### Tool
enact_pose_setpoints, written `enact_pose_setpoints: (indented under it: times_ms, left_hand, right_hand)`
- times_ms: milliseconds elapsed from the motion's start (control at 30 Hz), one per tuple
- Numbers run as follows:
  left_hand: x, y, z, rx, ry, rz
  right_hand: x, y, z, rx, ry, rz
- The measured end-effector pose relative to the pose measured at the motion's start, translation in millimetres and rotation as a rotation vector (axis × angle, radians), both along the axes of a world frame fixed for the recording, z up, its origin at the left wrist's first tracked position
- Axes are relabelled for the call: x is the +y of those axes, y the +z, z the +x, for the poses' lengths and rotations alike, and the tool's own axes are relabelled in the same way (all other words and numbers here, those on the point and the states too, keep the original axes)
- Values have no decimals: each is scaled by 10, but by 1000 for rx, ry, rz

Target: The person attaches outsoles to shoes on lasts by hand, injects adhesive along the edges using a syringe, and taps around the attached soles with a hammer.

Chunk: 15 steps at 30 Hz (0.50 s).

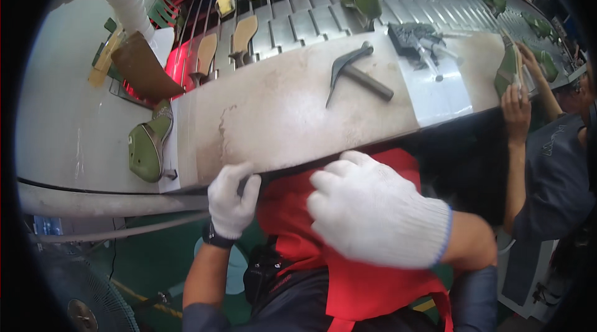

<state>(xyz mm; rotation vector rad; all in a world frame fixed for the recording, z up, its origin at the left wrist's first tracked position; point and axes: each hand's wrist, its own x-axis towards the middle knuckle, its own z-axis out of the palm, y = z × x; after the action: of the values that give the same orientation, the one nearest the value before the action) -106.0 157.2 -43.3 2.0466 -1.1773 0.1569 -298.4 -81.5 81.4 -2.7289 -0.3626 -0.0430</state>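
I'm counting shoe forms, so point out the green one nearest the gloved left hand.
The green shoe form at the left end of the brown worktop; the other green ones are farther off, on the conveyor or at the co-worker's hands.

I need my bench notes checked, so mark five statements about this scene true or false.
1. The left hand and right hand both wear white gloves. True.
2. The hammer lies on the worktable. True.
3. The right hand is holding the hammer. False: the hammer lies apart from both hands.
4. The wearer's apron is blue. False: that apron is red.
5. A co-worker's hand is at a green shoe-shaped piece. True.
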Motion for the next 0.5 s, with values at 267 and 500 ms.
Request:
enact_pose_setpoints:
  times_ms: [267,500]
  left_hand:
    - [-116,311,50,198,226,355]
    - [-925,208,1156,52,105,63]
  right_hand:
    - [259,888,154,-190,151,-12]
    - [-613,-241,1192,-360,-241,-5]
